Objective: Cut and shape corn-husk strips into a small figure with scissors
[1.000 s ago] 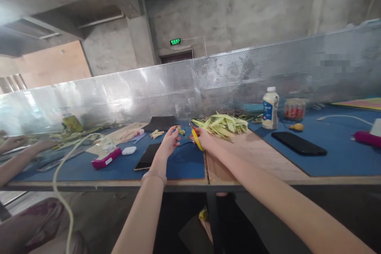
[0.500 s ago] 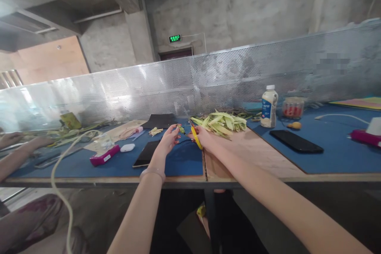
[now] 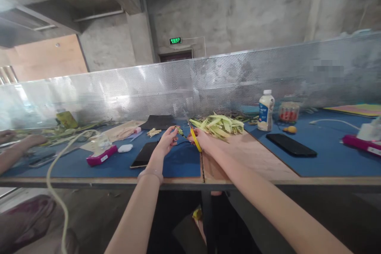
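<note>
Left fingers: our left hand (image 3: 168, 141) pinches a small, knobbly green plant piece (image 3: 179, 130) between thumb and fingertips, just left of the loose heap of pale green leaf strips (image 3: 223, 125).
Right fingers: our right hand (image 3: 201, 139) grips yellow-handled metal scissors (image 3: 195, 139) by the near left edge of the heap; we cannot tell whether the blades are parted.
Black slab: a flat, dark rectangular device (image 3: 144, 154) lies left of the heap, beside our left wrist.
White case: farther left of the heap, we see a small rounded white case (image 3: 125, 148) near a magenta power strip (image 3: 102, 155).
Bottle: right of the heap stands a white-capped plastic bottle with a blue label (image 3: 266, 111).
Phone: a black smartphone (image 3: 291, 145) lies right of the heap, nearer us.
Screen: a perforated silver metal panel (image 3: 154, 83) rises behind the heap.
</note>
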Motion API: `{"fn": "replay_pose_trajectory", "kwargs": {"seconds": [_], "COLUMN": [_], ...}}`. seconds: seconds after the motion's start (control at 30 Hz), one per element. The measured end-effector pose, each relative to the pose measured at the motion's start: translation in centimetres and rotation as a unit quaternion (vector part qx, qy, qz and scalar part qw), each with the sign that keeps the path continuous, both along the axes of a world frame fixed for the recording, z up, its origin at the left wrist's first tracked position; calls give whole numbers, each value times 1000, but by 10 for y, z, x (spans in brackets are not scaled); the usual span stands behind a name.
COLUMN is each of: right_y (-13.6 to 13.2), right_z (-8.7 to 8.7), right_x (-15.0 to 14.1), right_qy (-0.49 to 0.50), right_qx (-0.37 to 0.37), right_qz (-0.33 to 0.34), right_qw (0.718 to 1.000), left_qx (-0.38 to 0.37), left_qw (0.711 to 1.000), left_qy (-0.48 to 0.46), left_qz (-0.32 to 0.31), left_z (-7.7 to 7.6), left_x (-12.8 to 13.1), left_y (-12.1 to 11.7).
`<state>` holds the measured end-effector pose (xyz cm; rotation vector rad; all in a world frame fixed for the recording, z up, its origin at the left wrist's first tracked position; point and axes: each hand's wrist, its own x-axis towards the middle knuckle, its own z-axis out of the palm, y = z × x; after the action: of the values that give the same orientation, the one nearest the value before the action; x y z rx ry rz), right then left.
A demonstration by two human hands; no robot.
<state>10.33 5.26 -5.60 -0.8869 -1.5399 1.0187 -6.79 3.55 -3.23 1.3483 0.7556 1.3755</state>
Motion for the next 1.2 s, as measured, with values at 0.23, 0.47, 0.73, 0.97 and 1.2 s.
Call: {"fn": "replay_pose_trajectory", "kwargs": {"seconds": [0.23,0.47,0.73,0.97,1.2], "right_y": [-1,2,-2,2,0], "right_z": [-1,-2,1,-2,-1], "right_x": [3,3,2,2,3], "right_qy": [-1,5,10,9,15], "right_qx": [9,14,17,11,4], "right_qz": [28,31,35,37,40], "right_qw": [1000,999,999,999,999], "left_qx": [0,-7,-2,-2,-5], "left_qw": [1000,1000,1000,1000,1000], "left_qy": [4,11,6,5,9], "left_qz": [3,-5,-11,-13,-15], "left_z": [1,0,-2,-1,-1], "left_x": [0,0,-2,-2,-2], "left_y": [-2,-1,5,3,4]}}
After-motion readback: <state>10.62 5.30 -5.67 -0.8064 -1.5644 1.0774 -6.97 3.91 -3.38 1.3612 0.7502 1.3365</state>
